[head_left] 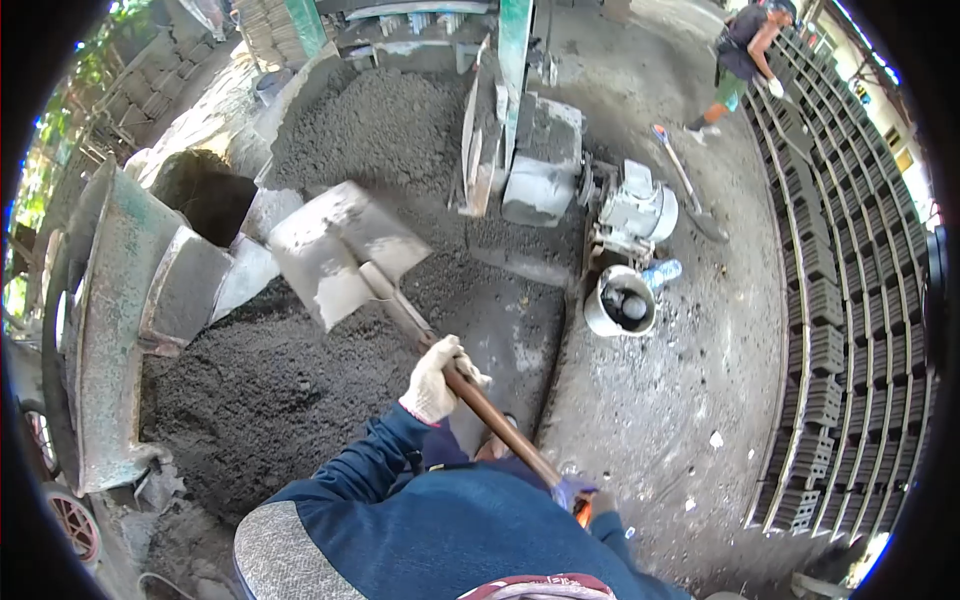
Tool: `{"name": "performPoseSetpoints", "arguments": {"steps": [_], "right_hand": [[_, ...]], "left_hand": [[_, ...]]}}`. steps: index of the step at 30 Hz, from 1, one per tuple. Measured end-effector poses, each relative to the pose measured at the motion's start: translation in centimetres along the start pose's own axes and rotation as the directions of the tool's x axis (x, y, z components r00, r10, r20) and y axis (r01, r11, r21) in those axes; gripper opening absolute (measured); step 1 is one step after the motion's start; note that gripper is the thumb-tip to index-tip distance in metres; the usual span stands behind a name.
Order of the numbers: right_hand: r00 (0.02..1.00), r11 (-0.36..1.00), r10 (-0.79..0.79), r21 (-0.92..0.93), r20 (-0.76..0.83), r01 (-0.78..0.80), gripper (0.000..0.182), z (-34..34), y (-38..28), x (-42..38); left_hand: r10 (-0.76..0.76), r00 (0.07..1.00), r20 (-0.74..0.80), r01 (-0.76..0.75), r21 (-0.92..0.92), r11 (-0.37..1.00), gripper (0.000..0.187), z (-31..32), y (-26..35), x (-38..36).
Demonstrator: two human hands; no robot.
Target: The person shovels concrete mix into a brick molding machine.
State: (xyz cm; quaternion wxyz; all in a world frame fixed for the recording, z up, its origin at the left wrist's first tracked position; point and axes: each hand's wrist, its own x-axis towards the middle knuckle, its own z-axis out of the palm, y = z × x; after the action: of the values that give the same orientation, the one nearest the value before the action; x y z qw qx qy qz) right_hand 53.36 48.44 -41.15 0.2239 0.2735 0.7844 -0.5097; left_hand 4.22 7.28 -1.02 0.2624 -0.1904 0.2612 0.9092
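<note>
A shovel (pixel 490 415) with a brown shaft lies diagonally in front of my body. Its wide metal blade (pixel 345 245) is a little blurred, smeared with grey material, and held over a dark heap of damp mix (pixel 270 390). My left hand (pixel 435 382), in a white knit glove, is closed around the shaft below the blade socket. Down by my right side, my right hand (pixel 602 505) is at the purple and orange handle end, closed on it, though the fingers are partly hidden.
A larger grey pile (pixel 370 125) lies at the back. A greenish metal drum (pixel 125 310) stands left. To the right are a motor (pixel 640 205), a bucket (pixel 620 302), a bottle (pixel 662 272) and another shovel (pixel 690 185). A co-worker (pixel 750 50) bends beside racks of blocks (pixel 825 300).
</note>
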Motion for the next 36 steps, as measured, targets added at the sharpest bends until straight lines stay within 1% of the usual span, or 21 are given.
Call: {"name": "performPoseSetpoints", "arguments": {"steps": [1, 2, 3, 5, 8, 10, 12, 14, 19, 20, 22, 24, 27, 28, 29, 30, 31, 32, 34, 35, 36], "right_hand": [[0.948, 0.815, 0.272, 0.484, 0.166, -0.319, 0.010, -0.1, -7.9, -1.8], [0.797, 0.328, 0.515, 0.786, 0.315, -0.523, 0.009, -0.5, -18.8, -4.2], [0.753, 0.228, 0.605, 0.849, 0.259, -0.476, 0.015, 0.0, -26.0, -5.9], [0.780, 0.246, 0.596, 0.882, 0.190, -0.403, 0.013, 1.7, -33.6, -7.5], [0.804, 0.278, 0.590, 0.915, 0.077, -0.291, 0.012, 4.4, -37.9, -7.5], [0.794, 0.285, 0.608, 0.928, 0.016, -0.238, 0.012, 6.4, -40.3, -7.7], [0.772, 0.286, 0.636, 0.934, -0.018, -0.214, 0.013, 8.4, -44.0, -7.4], [0.751, 0.278, 0.659, 0.940, -0.037, -0.198, 0.013, 10.5, -47.7, -6.3], [0.740, 0.264, 0.671, 0.949, -0.050, -0.175, 0.014, 14.6, -54.5, -3.7], [0.750, 0.269, 0.659, 0.948, -0.054, -0.168, 0.014, 15.1, -55.5, -3.3], [0.778, 0.287, 0.625, 0.946, -0.064, -0.152, 0.014, 16.1, -57.0, -2.7], [0.827, 0.320, 0.555, 0.942, -0.096, -0.106, 0.015, 16.7, -59.0, -1.7], [0.913, 0.372, 0.365, 0.928, -0.181, 0.035, 0.016, 17.3, -63.0, 0.5], [0.906, 0.421, 0.352, 0.904, -0.235, 0.072, 0.020, 17.0, -66.9, 1.0], [0.855, 0.420, 0.319, 0.869, -0.409, 0.260, 0.026, 17.6, -72.4, 1.7], [0.854, 0.380, 0.247, 0.856, -0.459, 0.350, 0.038, 18.5, -71.3, 3.3], [0.864, 0.328, 0.121, 0.842, -0.488, 0.429, 0.047, 17.4, -77.8, 2.2], [0.852, 0.415, 0.088, 0.797, -0.516, 0.439, 0.055, 17.1, -80.3, 1.5], [0.863, 0.592, 0.001, 0.696, -0.506, 0.407, 0.057, 17.0, -77.4, 2.2], [0.848, 0.537, 0.088, 0.742, -0.523, 0.402, 0.058, 16.9, -76.5, 1.0], [0.828, 0.479, 0.158, 0.775, -0.538, 0.413, 0.058, 16.6, -75.2, 0.1]], "left_hand": [[-0.012, 0.998, 0.069, 0.010, 0.032, 0.999, 0.020, 0.4, 0.7, 1.2], [-0.028, 0.990, 0.136, 0.019, 0.066, 0.998, 0.021, 0.7, 1.6, 2.5], [-0.063, 0.985, 0.158, 0.056, 0.051, 0.997, 0.022, 0.9, 2.6, 4.2], [-0.062, 0.989, 0.134, 0.059, 0.027, 0.998, 0.023, 2.3, 5.4, 7.0], [-0.103, 0.990, 0.097, 0.100, 0.031, 0.994, 0.018, 1.7, 8.9, 10.6], [-0.159, 0.987, 0.019, 0.152, 0.194, 0.969, 0.013, 0.3, 9.7, 12.3], [-0.268, 0.963, 0.030, 0.264, 0.099, 0.959, 0.010, 2.3, 13.0, 10.3], [-0.312, 0.950, -0.003, 0.311, 0.106, 0.945, 0.008, 1.4, 14.7, 11.3], [-0.357, 0.934, 0.024, 0.354, 0.086, 0.931, 0.006, 1.1, 20.7, 16.9], [-0.350, 0.935, 0.056, 0.336, 0.175, 0.926, 0.010, 1.9, 22.3, 18.1], [-0.352, 0.922, 0.159, 0.322, 0.187, 0.928, 0.013, 1.5, 24.4, 21.8], [-0.344, 0.925, 0.159, 0.307, 0.218, 0.927, 0.014, 2.6, 26.8, 25.0], [-0.229, 0.949, 0.218, 0.164, 0.281, 0.946, 0.012, 4.4, 30.4, 29.9], [-0.187, 0.958, 0.216, 0.113, 0.312, 0.943, 0.012, 5.3, 31.8, 31.3], [-0.159, 0.964, 0.213, 0.086, 0.316, 0.945, 0.010, 5.9, 33.2, 33.0], [-0.135, 0.968, 0.212, 0.062, 0.320, 0.945, 0.009, 6.3, 34.3, 35.0], [-0.082, 0.972, 0.221, 0.007, 0.323, 0.946, 0.011, 6.4, 35.2, 37.5], [-0.032, 0.974, 0.225, -0.045, 0.328, 0.944, 0.012, 6.6, 35.5, 39.0], [0.047, 0.998, 0.052, -0.061, 0.317, 0.947, 0.016, 8.0, 35.3, 37.9], [0.083, 0.988, 0.131, -0.123, 0.332, 0.935, 0.019, 7.7, 34.5, 35.7], [0.001, 0.992, 0.130, -0.037, 0.274, 0.961, 0.018, 7.7, 33.4, 33.6]]}}
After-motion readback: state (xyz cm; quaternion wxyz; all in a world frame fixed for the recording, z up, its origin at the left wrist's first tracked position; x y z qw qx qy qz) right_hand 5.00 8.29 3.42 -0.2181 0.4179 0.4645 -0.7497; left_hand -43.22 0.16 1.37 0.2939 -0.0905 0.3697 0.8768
